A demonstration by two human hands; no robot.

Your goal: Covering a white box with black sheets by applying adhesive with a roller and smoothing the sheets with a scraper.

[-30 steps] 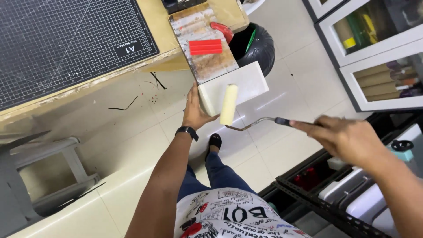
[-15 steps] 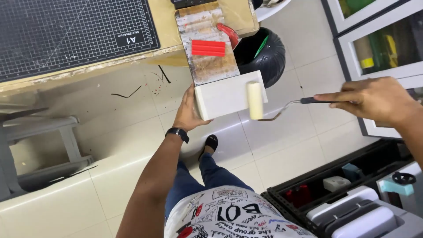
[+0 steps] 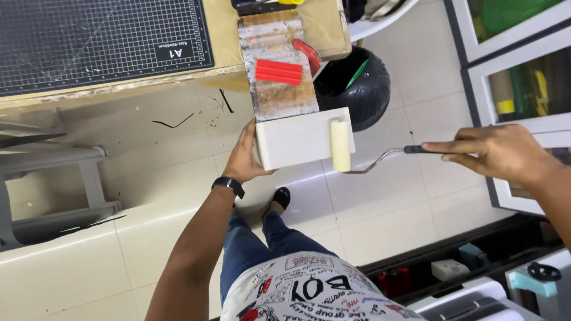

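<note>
White-painted flat rectangular board (image 3: 297, 138) juts off the worn paint tray's edge; our left hand (image 3: 244, 159) clasps its left edge. Our right hand (image 3: 499, 151) is closed round the small cream foam roller (image 3: 340, 145), resting at the board's right end. We advise light, even, overlapping strokes.

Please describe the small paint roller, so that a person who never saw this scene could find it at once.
Start at the long plank jutting from the table edge over the tiled floor; its near end is painted white and steadied by the left hand. On the right part of that white area lies the paint roller, a short cream cylinder on a bent wire handle held by the right hand. Nothing else nearby is cylindrical and cream.
</note>
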